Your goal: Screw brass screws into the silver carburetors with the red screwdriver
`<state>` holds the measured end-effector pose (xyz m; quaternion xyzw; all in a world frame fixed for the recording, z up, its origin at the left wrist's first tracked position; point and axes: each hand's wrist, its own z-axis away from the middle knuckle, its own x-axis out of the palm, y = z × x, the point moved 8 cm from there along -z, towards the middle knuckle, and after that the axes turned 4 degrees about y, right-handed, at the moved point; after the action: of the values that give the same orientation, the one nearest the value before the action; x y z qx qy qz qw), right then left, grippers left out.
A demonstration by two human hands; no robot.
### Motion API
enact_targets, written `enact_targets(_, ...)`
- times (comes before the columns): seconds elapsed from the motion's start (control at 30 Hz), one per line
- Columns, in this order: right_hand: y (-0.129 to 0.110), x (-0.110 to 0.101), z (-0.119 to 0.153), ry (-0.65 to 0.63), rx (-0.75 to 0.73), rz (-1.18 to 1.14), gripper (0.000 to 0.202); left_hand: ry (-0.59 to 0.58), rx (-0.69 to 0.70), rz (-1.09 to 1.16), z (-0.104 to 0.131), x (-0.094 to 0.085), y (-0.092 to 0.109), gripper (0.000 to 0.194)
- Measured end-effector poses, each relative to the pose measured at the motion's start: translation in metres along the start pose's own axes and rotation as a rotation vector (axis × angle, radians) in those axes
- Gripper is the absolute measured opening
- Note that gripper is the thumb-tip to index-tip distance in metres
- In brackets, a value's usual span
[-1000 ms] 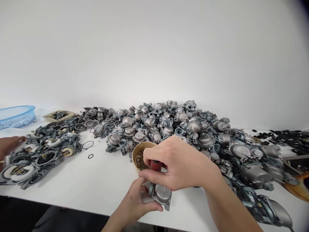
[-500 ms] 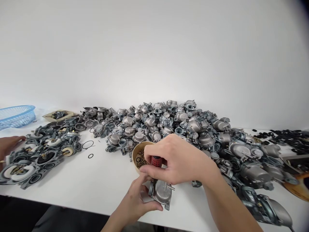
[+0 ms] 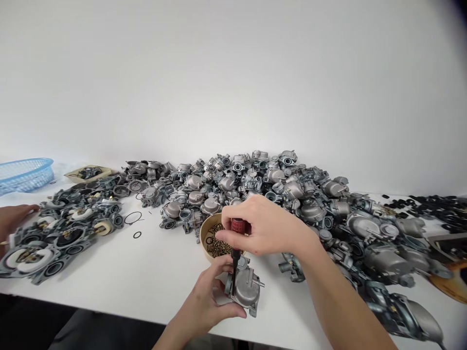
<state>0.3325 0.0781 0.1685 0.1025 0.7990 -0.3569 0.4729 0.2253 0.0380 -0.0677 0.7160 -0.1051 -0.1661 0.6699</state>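
Observation:
My left hand [image 3: 209, 296] grips a grey metal carburetor [image 3: 247, 288] from its left side near the table's front edge, fingers behind and thumb in front. Closed round the red handle of a screwdriver [image 3: 238, 226] is my right hand [image 3: 264, 224], above the carburetor. The dark shaft points down, with its tip at the left rim of the carburetor's rounded bowl cover. Just behind stands a round tan tub [image 3: 207, 224] of small brass-coloured screws, partly hidden by my right hand.
A large heap of carburetors [image 3: 226, 183] spreads behind and to the right. Opened carburetor bodies [image 3: 65, 233] with white floats lie left, beside another person's hand [image 3: 16, 221]. Black rubber rings [image 3: 137, 235], a blue basket [image 3: 27, 175] and small black parts [image 3: 434, 206] are also on the table.
My right hand has risen a little with the screwdriver, and its shaft now shows above the carburetor. My left hand and the carburetor have stayed in place.

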Motion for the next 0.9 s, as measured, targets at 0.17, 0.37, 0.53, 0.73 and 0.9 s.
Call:
enact_targets(0.17, 0.005, 0.000, -0.002, 0.001, 0.025, -0.002, 0.034, -0.010, -0.003, 0.015, 0.000, 0.001, 0.002, 0.094)
enact_targets(0.37, 0.013, 0.000, -0.004, -0.001, 0.050, -0.007, 0.032, -0.036, 0.016, 0.028, 0.000, 0.003, 0.010, 0.089)
enact_targets(0.53, 0.024, 0.002, -0.008, -0.020, 0.080, -0.009, 0.031, -0.032, 0.019, 0.029, 0.000, 0.002, 0.009, 0.091)
enact_targets(0.73, 0.035, 0.005, -0.011, -0.032, 0.109, -0.013, 0.030, -0.033, 0.024, 0.033, 0.001, 0.002, 0.009, 0.090)
enact_targets(0.9, 0.040, 0.008, -0.013, -0.054, 0.122, -0.016, 0.031, -0.041, 0.024, 0.028, 0.000, 0.003, 0.011, 0.090)
